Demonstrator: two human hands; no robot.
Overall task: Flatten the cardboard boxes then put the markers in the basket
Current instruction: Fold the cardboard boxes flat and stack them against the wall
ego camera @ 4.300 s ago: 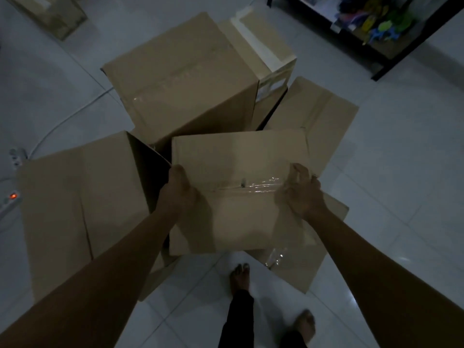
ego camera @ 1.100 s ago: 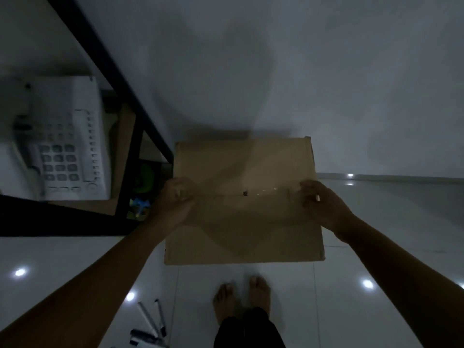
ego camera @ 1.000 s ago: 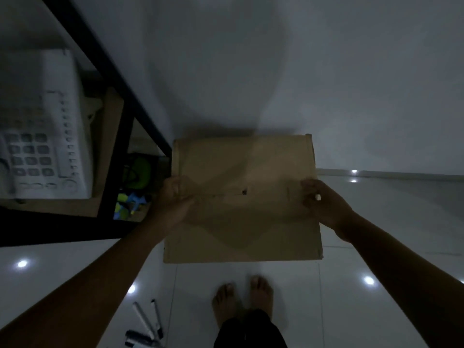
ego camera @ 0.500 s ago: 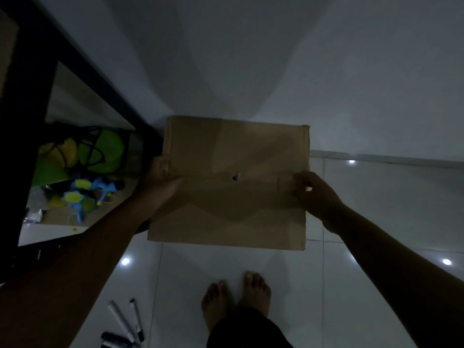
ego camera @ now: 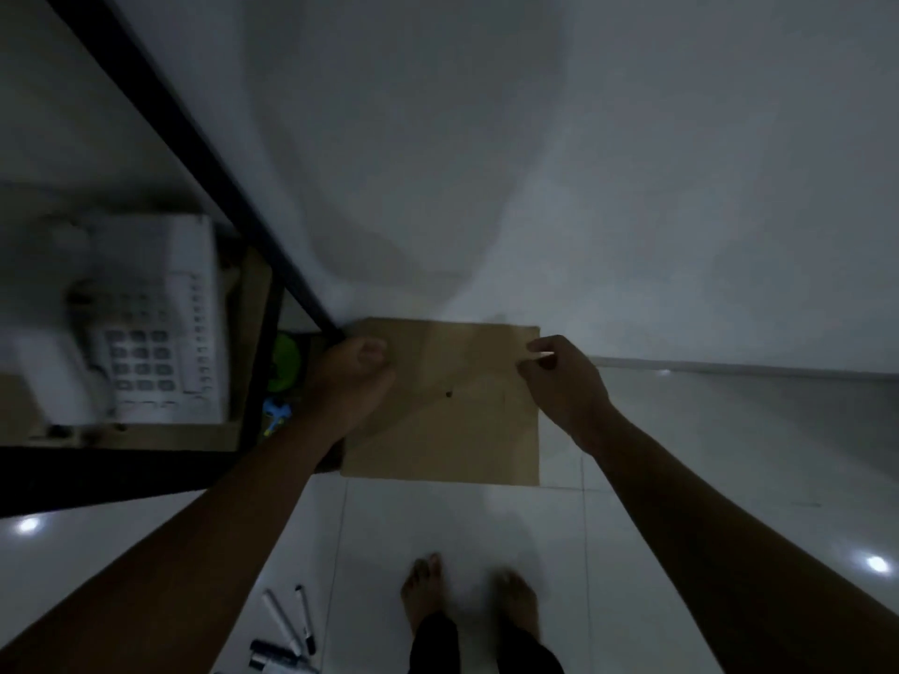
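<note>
A flattened brown cardboard box (ego camera: 452, 430) stands on edge against the white wall, its lower edge near the floor. My left hand (ego camera: 352, 377) grips its upper left corner. My right hand (ego camera: 559, 377) pinches its upper right corner. Several markers (ego camera: 287, 634) lie on the white tiled floor at the lower left, beside my left forearm. No basket is in view.
A black-framed shelf (ego camera: 204, 167) stands at the left with a white desk phone (ego camera: 141, 328) on it and green and blue toys (ego camera: 282, 381) lower down. My bare feet (ego camera: 467, 595) stand on the tiles just below the box.
Since the first frame I have turned from the box pile to the wall. In the last second the box has gone lower and farther from me, and both hands slid to its top corners.
</note>
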